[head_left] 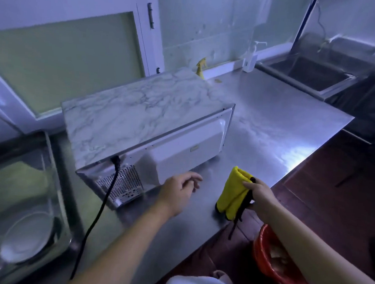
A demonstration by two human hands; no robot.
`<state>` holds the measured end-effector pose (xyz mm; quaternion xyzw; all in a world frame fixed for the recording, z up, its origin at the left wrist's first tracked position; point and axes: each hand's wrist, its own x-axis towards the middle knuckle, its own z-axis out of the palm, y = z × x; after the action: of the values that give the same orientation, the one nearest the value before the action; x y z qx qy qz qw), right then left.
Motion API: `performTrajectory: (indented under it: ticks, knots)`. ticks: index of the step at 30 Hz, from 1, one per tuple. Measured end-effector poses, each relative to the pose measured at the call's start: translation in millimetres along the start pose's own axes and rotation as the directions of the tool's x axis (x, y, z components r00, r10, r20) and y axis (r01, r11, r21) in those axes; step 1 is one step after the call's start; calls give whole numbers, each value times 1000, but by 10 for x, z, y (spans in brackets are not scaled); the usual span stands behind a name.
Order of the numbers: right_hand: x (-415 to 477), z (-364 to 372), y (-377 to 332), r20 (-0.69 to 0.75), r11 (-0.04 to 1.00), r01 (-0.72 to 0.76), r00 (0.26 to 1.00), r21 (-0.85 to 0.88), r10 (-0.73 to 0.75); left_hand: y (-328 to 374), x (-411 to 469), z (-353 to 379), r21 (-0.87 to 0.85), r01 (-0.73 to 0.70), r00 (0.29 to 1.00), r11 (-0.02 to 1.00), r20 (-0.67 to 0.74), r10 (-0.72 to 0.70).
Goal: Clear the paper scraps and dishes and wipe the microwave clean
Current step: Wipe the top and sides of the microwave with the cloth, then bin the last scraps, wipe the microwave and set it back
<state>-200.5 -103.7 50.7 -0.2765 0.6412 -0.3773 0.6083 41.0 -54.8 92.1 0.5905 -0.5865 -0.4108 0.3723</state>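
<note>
Microwave: the microwave (144, 118) stands on the steel counter (269, 128), turned so its white back panel and vent grille face the person. Its top has a grey-veined marble pattern.
Power cord: a black cord (105, 194) leaves the back above the grille and hangs down past the counter's near edge.
Left hand: the left hand (177, 191) is just beside the lower right part of the back panel. Its fingers (193, 178) are loosely curled and hold nothing. I cannot tell whether they touch the panel.
Right hand: the right hand (260, 193) is over the counter's near edge, to the right of the microwave. Its fingers (248, 185) pinch the top of the cloth.
Cloth: a folded yellow cloth (234, 192) with black trim hangs from that hand, and its lower end reaches the counter.
Dishes: white dishes (27, 240) lie in a metal tub (59, 200) to the left of the counter, blurred.
Bin: a red bin (260, 258) sits on the floor below the right forearm, with pale scraps inside.
Behind the microwave: a yellow spray bottle (201, 67) stands against the wall, with 1 white pump bottle (250, 58) further right.
Sink: a steel sink (311, 76) lies at the counter's far right end.
</note>
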Motion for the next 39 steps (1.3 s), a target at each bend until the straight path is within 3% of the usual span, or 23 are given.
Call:
performTrajectory:
  ticks: [4, 9, 12, 15, 18, 21, 25, 27, 28, 31, 35, 37, 39]
  knots:
    - [608, -474, -324, 130, 997, -63, 989, -49, 69, -284, 201, 495, -42, 217, 976, 975, 19, -217]
    - [1299, -1026, -532, -43, 967, -30, 999, -254, 19, -426, 463, 915, -149, 404, 909, 902, -47, -415]
    - [1537, -1228, -672, -112, 926, 51, 989, -374, -100, -404, 525, 1055, -216, 423, 886, 880, -104, -452]
    - [1609, -1175, -909, -19, 880, 158, 982, -448, -186, -278, 529, 1036, -292, 397, 862, 870, -207, -463]
    - [1575, -875, -1239, 101, 813, 367, 927, -452, -361, -68, 458, 855, -385, 287, 813, 877, -387, -436]
    - [1433, -412, -1650, 185, 725, 587, 807, -359, -561, 183, 324, 562, -446, 119, 708, 887, -588, -391]
    - [1223, 302, -2160, 383, 532, 795, 607, -293, -696, 488, 216, 112, -491, -38, 408, 871, -803, -435]
    - [1211, 708, -2377, 504, 405, 850, 526, -337, -685, 610, 205, -65, -613, -39, 307, 789, -759, -575]
    - [1229, 914, -2471, 568, 335, 867, 496, -370, -657, 657, 214, -127, -691, -28, 293, 723, -697, -654]
    - [1364, 1511, -2704, 726, 151, 881, 457, -448, -514, 751, 299, -241, -838, 39, 337, 545, -502, -797]
    - [1698, 2157, -2936, 760, -56, 818, 505, -573, -408, 921, 592, -438, -879, 84, 385, 470, -406, -829]
    - [1868, 2419, -3033, 750, -132, 774, 532, -619, -393, 987, 776, -531, -900, 76, 422, 429, -361, -832]
    - [2039, 2629, -3104, 743, -184, 737, 566, -650, -357, 933, 941, -594, -901, 97, 415, 422, -349, -840]
